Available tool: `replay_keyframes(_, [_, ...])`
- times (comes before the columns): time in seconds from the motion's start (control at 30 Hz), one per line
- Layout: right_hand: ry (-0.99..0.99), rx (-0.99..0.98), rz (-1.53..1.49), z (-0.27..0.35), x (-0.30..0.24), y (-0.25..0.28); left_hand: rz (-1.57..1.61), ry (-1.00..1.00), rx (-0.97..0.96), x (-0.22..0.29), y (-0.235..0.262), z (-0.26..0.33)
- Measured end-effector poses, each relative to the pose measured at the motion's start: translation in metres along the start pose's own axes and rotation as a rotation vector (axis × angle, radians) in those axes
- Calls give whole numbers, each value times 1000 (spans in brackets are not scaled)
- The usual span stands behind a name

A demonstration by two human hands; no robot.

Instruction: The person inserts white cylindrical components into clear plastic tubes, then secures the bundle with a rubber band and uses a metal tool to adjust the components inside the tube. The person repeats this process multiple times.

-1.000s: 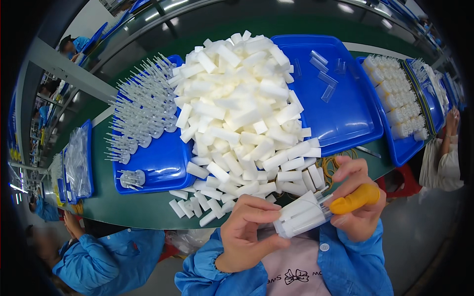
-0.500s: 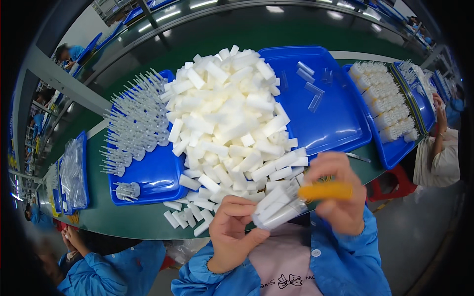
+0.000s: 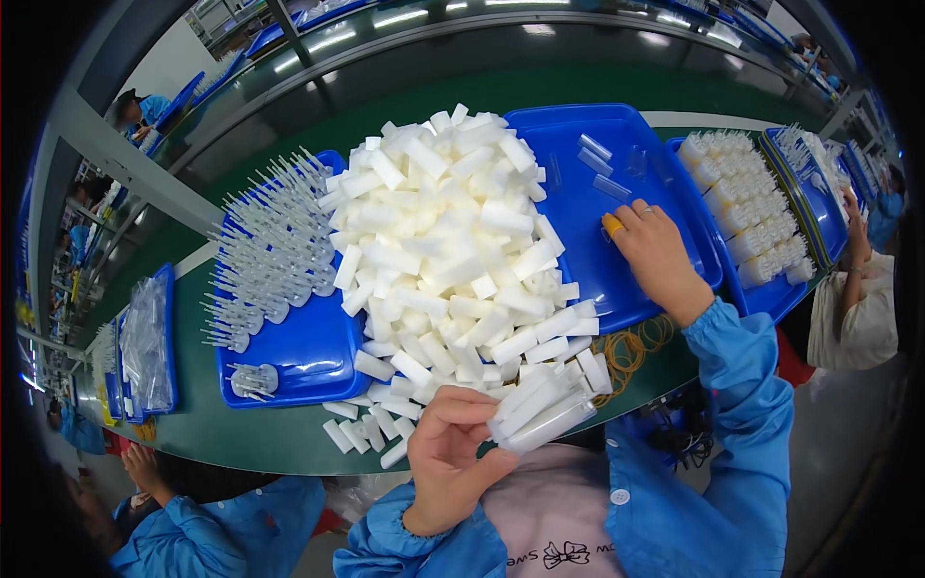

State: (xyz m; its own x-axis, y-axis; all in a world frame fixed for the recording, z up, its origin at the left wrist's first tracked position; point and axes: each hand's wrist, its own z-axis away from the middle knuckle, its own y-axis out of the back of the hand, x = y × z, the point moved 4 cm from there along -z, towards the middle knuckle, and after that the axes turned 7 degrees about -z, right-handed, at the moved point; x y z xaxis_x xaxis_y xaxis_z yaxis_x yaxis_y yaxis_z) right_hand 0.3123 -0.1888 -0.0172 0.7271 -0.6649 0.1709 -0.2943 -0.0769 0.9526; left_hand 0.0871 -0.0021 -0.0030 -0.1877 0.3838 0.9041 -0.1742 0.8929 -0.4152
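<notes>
My left hand [image 3: 451,464] is closed, thumb and fingers pinching a clear plastic holder [image 3: 554,424] near the table's front edge. White cylindrical pieces [image 3: 525,397] lie in or against that holder; how they sit is hard to make out. Over the blue tray [image 3: 617,279] on the right, my right hand [image 3: 660,255] reaches with its fingers spread a little and a yellow band [image 3: 612,225] around one of them. Its fingertips come down just short of a clear plastic strip [image 3: 611,187]. More clear strips [image 3: 594,146] lie farther up in the tray.
A tall heap of white cylinders [image 3: 443,222] fills the middle of the table. Left of it, a blue tray [image 3: 299,361] carries spiky translucent parts [image 3: 275,231]. Yellow rubber bands [image 3: 626,356] lie beside the right tray. Farther right, another tray [image 3: 756,299] holds bundled parts. Co-workers sit at both sides.
My right hand has left the plastic holder and moved up and right into the blue tray. The left hand keeps its hold in nearly the same place. Rubber bands are now uncovered.
</notes>
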Motion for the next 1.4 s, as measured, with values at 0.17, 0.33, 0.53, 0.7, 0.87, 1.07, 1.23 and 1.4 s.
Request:
replay_keyframes(0.17, [-240,167,-796,11,-5,40,-59,-59,-3,3,-1,2])
replay_keyframes(0.33, [-431,376,-1956,46,-47,83,-206,-121,18,4,0,4])
replay_keyframes(0.53, [-269,372,-2152,55,-79,97,-429,-233,33,15,-7,7])
replay_keyframes(0.7, [-326,374,-2171,54,-87,86,-550,-285,52,17,-8,8])
replay_keyframes(0.87, [-300,459,-2157,55,-81,83,-577,-288,49,19,-9,9])
replay_keyframes(1.07, [-295,296,-2216,57,-86,77,-675,-236,-24,19,-10,8])
replay_keyframes(1.23, [-327,292,-2245,62,-83,76,-774,-195,-92,21,-15,7])
replay_keyframes(1.4, [-314,269,-2199,65,-83,80,-858,-245,-111,23,-16,8])
